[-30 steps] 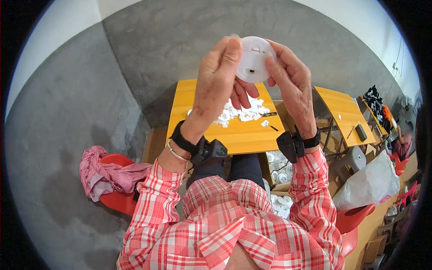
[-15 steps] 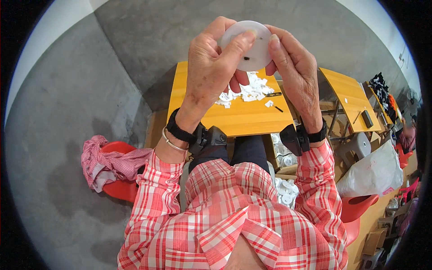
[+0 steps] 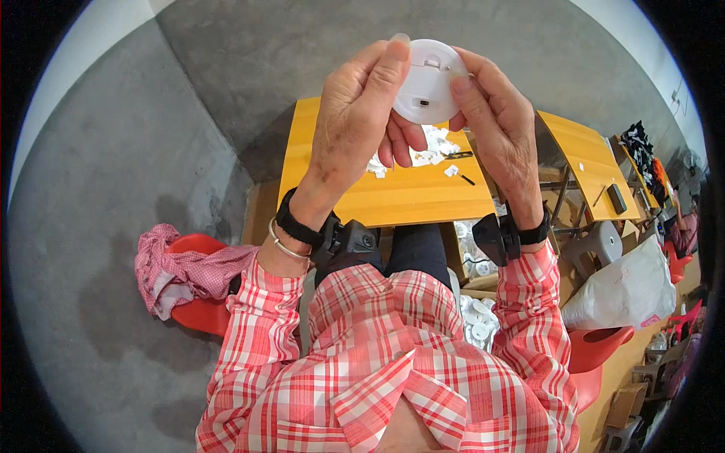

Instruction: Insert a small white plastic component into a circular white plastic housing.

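Note:
A round white plastic disc (image 3: 423, 90) is raised in front of me above the table, its face tilted toward me. It has a small latch-like notch near the top and a little dark slot low on the face. My left hand (image 3: 361, 106) grips the disc's left edge, thumb up along the rim and fingers partly behind. My right hand (image 3: 500, 113) pinches its right edge, thumb on the face. Beneath the hands, a heap of small white pieces (image 3: 434, 145) lies on the yellow table (image 3: 408, 202), beside a dark flat tool (image 3: 458, 155) and a short black stick (image 3: 467, 180).
Boxes of white round parts (image 3: 478, 321) stand below the table at right. A red chair (image 3: 200, 313) with a checked cloth (image 3: 170, 272) is at left. Rightward are a second yellow table (image 3: 578, 155), a grey stool (image 3: 600, 245), a white sack (image 3: 627, 291) and another person (image 3: 686, 226).
My left thumb has lifted off the disc's face to its upper left rim, baring the notch. The disc has shifted slightly right and down and tilted.

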A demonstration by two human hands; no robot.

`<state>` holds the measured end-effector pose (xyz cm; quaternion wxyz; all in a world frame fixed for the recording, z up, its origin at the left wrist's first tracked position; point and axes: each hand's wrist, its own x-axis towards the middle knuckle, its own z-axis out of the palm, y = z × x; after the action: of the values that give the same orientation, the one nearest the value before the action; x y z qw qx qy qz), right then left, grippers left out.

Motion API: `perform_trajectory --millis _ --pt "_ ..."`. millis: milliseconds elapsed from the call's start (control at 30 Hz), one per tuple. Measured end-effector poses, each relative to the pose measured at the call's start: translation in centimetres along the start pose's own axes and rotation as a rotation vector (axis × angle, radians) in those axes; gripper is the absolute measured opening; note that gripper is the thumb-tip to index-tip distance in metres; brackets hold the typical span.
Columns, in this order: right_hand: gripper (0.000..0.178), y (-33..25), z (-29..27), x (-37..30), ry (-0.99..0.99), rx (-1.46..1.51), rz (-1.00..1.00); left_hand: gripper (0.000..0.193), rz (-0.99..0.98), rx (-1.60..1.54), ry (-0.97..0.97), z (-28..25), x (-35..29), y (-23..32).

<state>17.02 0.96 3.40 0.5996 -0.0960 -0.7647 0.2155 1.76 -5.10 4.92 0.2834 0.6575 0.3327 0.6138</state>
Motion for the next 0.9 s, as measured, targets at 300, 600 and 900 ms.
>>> perform_trajectory --millis 300,600,900 --pt "0.022 0.6 0.3 0.1 0.079 0.059 0.089 0.032 -0.010 0.116 -0.096 0.2 -0.2 -0.3" --pt "0.022 1.4 0.7 0.5 0.183 -0.110 0.069 0.032 -0.024 0.060 -0.110 1.3 -0.2 -0.2" --pt "0.026 2.5 0.0 0.2 0.060 0.093 0.191 0.031 -0.113 -0.083 -0.147 0.1 0.5 -1.9"
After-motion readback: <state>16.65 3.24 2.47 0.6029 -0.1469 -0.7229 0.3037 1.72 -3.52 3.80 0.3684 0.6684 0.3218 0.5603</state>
